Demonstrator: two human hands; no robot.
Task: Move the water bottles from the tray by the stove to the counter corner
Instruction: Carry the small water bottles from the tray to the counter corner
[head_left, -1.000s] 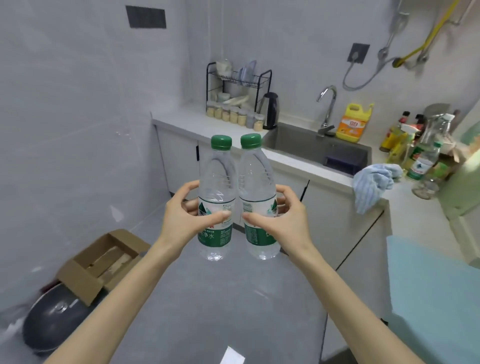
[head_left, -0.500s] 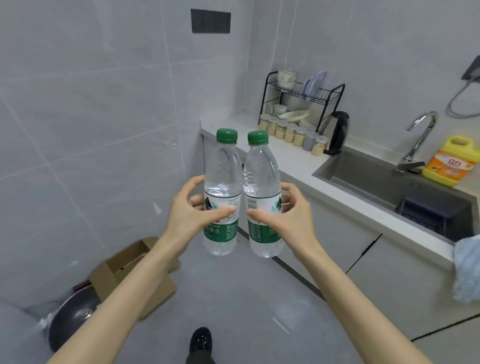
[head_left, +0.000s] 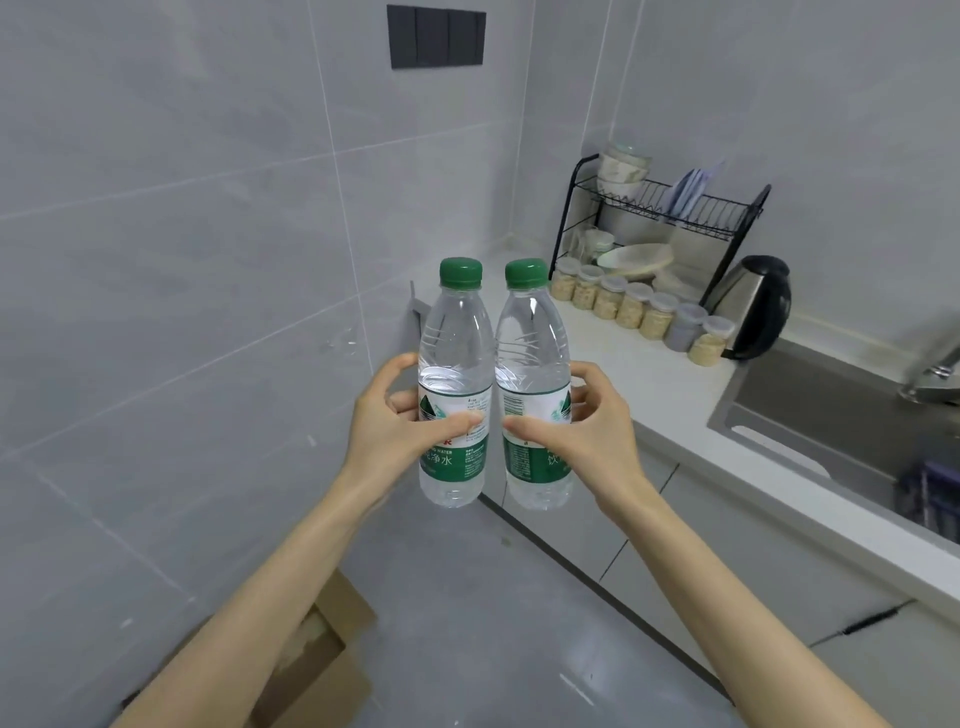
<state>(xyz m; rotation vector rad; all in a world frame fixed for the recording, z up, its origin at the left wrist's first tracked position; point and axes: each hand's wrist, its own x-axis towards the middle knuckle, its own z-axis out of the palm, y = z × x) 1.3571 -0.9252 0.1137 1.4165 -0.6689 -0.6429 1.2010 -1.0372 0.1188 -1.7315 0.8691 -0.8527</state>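
Gripping: left hand (head_left: 395, 426) on left bottle (head_left: 455, 384) | right hand (head_left: 587, 426) on right bottle (head_left: 532, 384) | both upright, caps up

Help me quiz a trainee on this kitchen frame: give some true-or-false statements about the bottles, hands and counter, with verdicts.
1. The left hand grips the left bottle, the right hand the right bottle. True.
2. The caps are blue. False: both are green.
3. The bottles stand on the counter. False: they are held in the air.
4. A row of jars stands before the dish rack. True.
5. The kettle is left of the jars. False: it stands at their right end, by the sink.
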